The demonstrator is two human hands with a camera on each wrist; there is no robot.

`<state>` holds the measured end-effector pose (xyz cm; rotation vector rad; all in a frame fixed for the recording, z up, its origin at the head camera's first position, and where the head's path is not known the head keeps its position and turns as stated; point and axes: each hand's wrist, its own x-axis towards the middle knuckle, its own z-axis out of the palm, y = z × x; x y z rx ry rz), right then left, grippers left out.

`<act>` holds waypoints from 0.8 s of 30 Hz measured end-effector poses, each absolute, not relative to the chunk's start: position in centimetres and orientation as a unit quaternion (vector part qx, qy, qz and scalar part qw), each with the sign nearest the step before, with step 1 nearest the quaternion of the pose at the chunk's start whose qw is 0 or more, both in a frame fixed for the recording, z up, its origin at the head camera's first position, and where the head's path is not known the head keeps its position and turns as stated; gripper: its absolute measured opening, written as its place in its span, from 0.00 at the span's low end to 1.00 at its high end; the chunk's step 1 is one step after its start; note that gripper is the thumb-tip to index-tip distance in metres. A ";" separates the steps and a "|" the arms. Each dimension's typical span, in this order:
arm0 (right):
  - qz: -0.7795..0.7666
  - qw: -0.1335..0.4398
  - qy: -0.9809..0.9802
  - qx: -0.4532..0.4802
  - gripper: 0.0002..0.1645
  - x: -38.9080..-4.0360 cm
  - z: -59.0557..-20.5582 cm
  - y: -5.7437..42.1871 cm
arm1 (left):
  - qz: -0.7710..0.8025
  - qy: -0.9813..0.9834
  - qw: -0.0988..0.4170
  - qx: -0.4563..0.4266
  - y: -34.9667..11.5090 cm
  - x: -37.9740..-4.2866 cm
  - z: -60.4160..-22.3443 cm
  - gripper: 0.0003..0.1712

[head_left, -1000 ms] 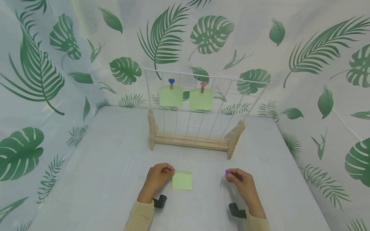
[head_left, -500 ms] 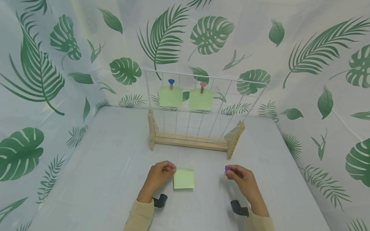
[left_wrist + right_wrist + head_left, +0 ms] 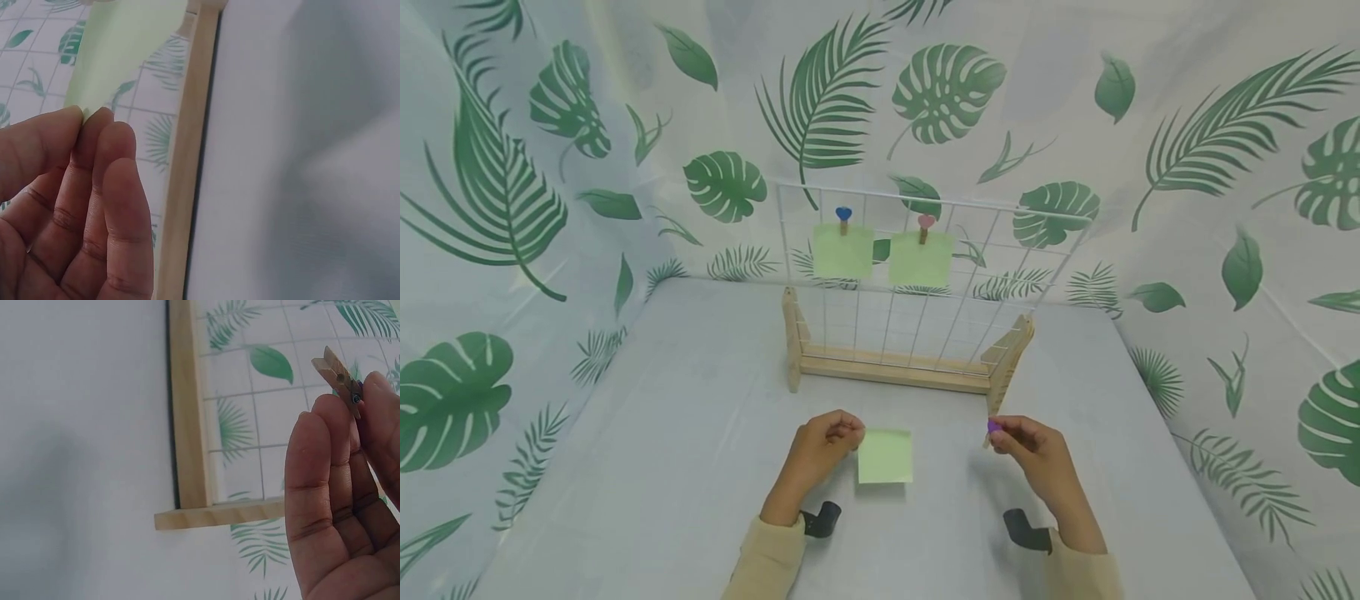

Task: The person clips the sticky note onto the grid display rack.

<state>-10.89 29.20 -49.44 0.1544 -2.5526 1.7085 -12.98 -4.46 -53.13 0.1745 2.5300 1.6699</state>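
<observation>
My left hand (image 3: 822, 450) pinches a pale green sticky note (image 3: 886, 457) by its upper left corner. In the left wrist view the note (image 3: 128, 44) rises from between thumb and index fingertip. My right hand (image 3: 1037, 454) pinches a small wooden clothespin (image 3: 337, 375) with a purple top (image 3: 994, 426), its jaws pointing away from the fingers. Behind both hands stands a white wire grid rack (image 3: 970, 300) on a wooden base (image 3: 895, 372). On it hang two green notes, the left note (image 3: 842, 252) under a blue heart clothespin (image 3: 844, 218), the right note (image 3: 921, 260) under a pink heart clothespin (image 3: 925, 225).
The rack's wooden side foot (image 3: 1011, 358) stands just beyond my right hand. A white table surface (image 3: 700, 375) spreads around it, with leaf-printed curtains (image 3: 1075, 83) behind and at both sides. Black wrist mounts (image 3: 1028, 531) stick out near each sleeve.
My left hand has lifted the sticky note and carried it slightly right and toward the rack. My right hand has moved forward too, with the clothespin showing more clearly.
</observation>
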 end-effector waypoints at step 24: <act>0.563 0.071 -0.819 0.086 0.13 -11.9 -47.3 29.2 | 0.596 0.798 0.032 0.089 -3.2 -13.6 -51.6 0.05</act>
